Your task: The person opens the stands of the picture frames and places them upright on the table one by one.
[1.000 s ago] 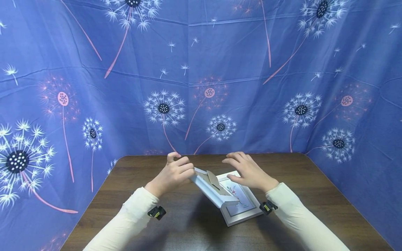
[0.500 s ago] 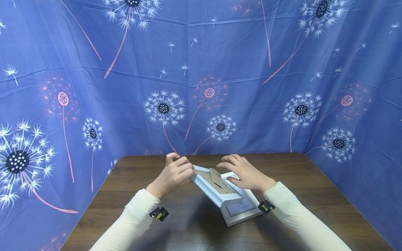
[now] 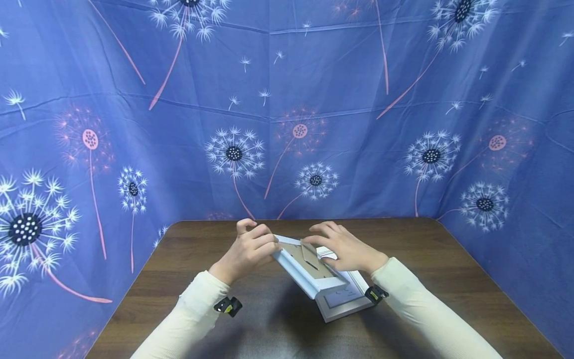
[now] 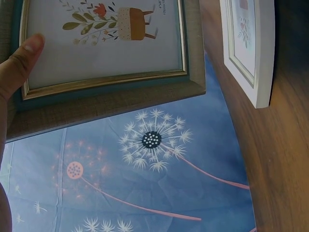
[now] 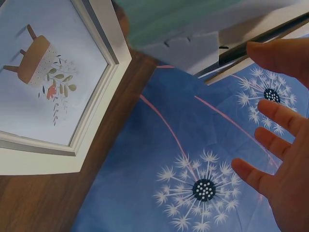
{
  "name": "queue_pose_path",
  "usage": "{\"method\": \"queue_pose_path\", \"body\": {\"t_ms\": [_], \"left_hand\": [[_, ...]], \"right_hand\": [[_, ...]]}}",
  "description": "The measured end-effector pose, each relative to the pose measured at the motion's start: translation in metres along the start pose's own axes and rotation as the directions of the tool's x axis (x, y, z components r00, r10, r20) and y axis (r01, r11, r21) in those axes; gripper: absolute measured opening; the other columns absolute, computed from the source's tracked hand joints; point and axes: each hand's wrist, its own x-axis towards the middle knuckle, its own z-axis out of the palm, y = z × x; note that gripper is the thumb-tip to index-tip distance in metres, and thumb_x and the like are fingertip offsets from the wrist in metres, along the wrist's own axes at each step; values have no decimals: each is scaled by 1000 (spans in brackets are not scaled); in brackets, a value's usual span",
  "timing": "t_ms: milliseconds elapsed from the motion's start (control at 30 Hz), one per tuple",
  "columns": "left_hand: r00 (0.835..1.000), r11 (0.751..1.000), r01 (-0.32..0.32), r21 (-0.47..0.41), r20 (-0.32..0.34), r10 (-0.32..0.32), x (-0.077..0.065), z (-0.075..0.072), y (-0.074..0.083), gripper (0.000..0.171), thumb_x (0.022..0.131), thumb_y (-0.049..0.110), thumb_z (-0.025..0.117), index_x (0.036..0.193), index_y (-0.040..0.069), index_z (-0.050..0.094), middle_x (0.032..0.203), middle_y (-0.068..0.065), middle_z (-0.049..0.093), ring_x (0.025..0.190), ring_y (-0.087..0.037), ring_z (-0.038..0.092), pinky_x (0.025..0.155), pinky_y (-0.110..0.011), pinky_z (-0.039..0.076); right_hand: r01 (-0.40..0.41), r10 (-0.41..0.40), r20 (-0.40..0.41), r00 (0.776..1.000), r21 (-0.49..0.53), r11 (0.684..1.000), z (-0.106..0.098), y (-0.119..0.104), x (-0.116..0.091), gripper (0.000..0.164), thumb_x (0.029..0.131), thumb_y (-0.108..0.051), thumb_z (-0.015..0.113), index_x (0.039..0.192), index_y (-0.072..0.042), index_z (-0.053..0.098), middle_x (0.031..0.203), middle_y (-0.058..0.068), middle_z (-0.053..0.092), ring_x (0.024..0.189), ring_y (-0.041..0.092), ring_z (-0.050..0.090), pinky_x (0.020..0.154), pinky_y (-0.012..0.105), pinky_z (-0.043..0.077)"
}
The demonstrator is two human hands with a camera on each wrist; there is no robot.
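Observation:
My left hand [image 3: 248,251] grips one end of a picture frame [image 3: 297,273], held tilted above the table with its back toward me. In the left wrist view the thumb lies on the front of this picture frame [image 4: 111,105], which has a brownish border, teal and gold inner edging and a plant print. A fold-out easel stand [image 3: 309,252] sits on the brown backing board. Beside the stand is my right hand [image 3: 349,249], one fingertip at its edge and the other fingers spread; whether it pinches the stand is hard to see.
A second, white picture frame [image 5: 99,126] lies face up on the wooden table [image 3: 188,279], partly under the held one. Blue dandelion-patterned cloth [image 3: 269,149] hangs behind the table and along both sides.
My right hand has moved left and slightly down to the easel stand. The held frame has turned so that more of its back shows, covering more of the white frame.

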Motion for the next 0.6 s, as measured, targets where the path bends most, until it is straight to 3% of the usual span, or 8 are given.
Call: {"method": "queue_pose_path", "body": {"t_ms": [367, 600], "left_hand": [[1000, 1000, 6, -10, 5, -6, 1, 1, 1, 27, 70, 11, 83, 86, 14, 62, 84, 9, 65, 80, -12, 57, 88, -47, 30], [1000, 1000, 9, -18, 4, -9, 1, 1, 1, 23, 72, 12, 81, 85, 14, 63, 83, 8, 65, 79, -12, 57, 86, -45, 33]], "right_hand": [[64, -64, -11, 998, -34, 997, 2, 1, 6, 61, 76, -10, 70, 135, -23, 59, 137, 12, 51, 127, 32, 46, 90, 52, 44], [54, -54, 3, 999, -36, 998, 3, 0, 6, 60, 76, -11, 69, 133, -22, 60, 136, 12, 52, 126, 32, 46, 90, 51, 44]]}}
